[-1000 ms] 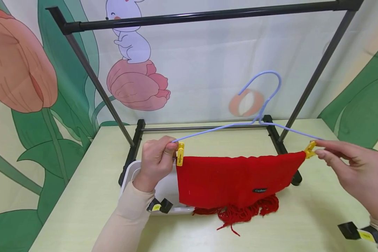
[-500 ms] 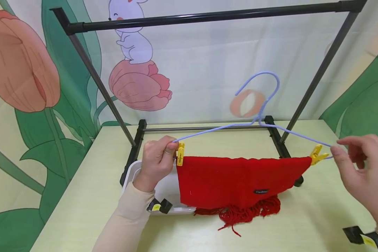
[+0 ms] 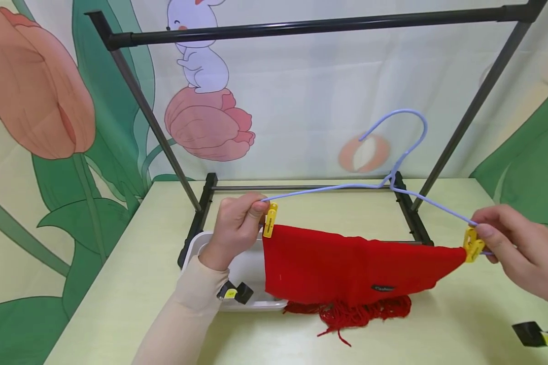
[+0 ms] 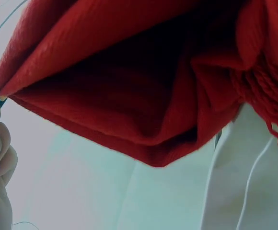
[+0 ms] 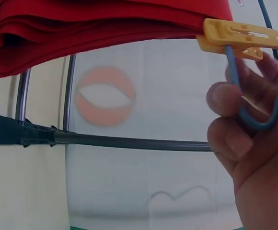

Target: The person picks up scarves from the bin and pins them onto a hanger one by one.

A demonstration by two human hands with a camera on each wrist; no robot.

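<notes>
A folded red scarf (image 3: 347,268) with a fringe and a small dark label hangs from a light blue wire hanger (image 3: 319,188). Yellow clothespins clip its top corners: a left clothespin (image 3: 270,220) and a right clothespin (image 3: 473,245). My left hand (image 3: 237,223) grips the hanger's left end right beside its clothespin. At the other end my right hand (image 3: 518,253) holds the hanger, with the thumb close to the right clothespin. The right wrist view shows fingers (image 5: 231,139) curled round the hanger's bent blue end (image 5: 261,125). From the left wrist, the scarf's folds (image 4: 129,110) droop open.
Behind the scarf stands a black rack, its top bar (image 3: 301,30) high across the view and its feet (image 3: 205,203) on the pale table (image 3: 118,304). A white basin (image 3: 251,305) sits partly hidden behind the scarf and left arm. A printed curtain (image 3: 292,101) hangs at the back.
My right hand has left the right clothespin, moved outward, and now holds the hanger's right end. That end has dropped lower, so the hanger and scarf slope down to the right.
</notes>
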